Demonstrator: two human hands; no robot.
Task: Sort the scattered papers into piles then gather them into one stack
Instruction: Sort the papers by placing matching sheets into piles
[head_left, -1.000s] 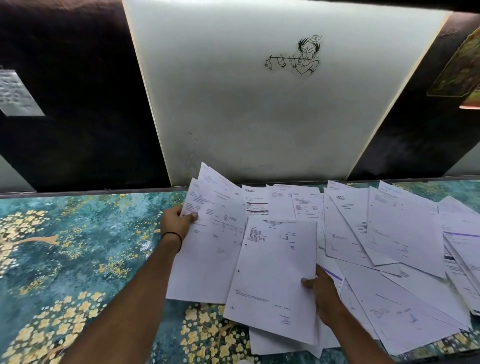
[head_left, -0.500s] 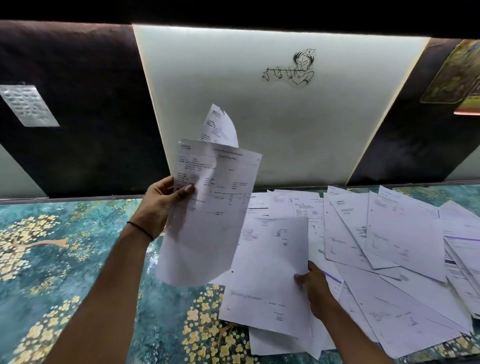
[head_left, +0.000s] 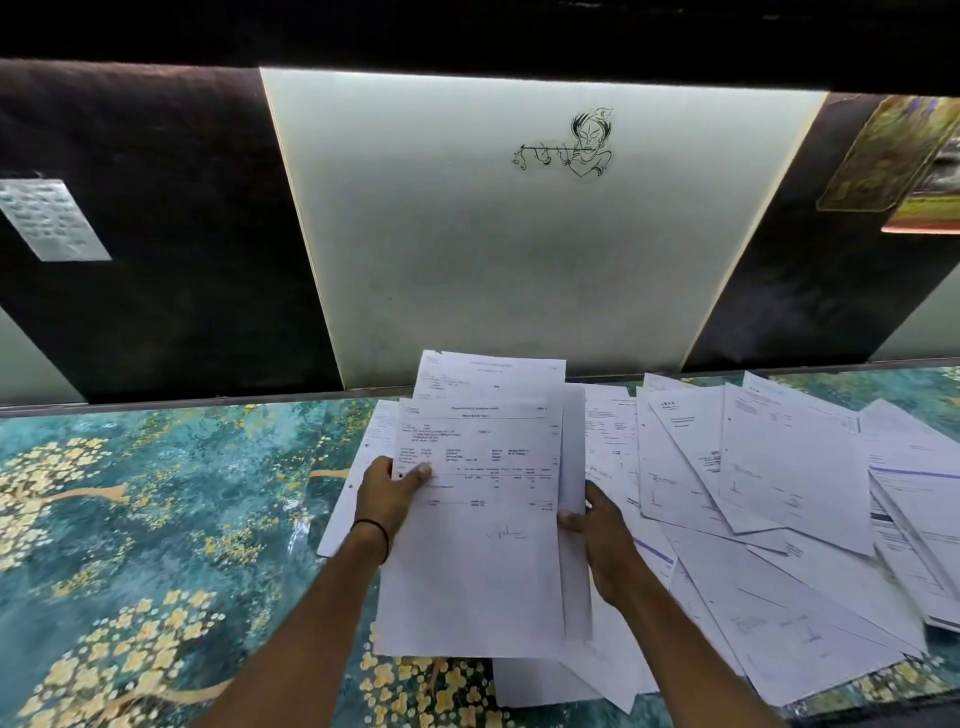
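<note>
I see both hands holding a small bundle of printed sheets (head_left: 480, 519) at the centre of the frame, lifted over the desk (head_left: 156, 519). My left hand (head_left: 387, 496) is closed on the bundle's left edge, thumb pressed on the top page. My right hand (head_left: 597, 540) is closed on the right edge, thumb in front and fingers behind. The scattered papers (head_left: 779, 519) lie overlapping across the right half of the frame, on the teal, flower-patterned surface. One more sheet (head_left: 345, 514) lies flat behind my left wrist, which wears a black band (head_left: 374, 530).
</note>
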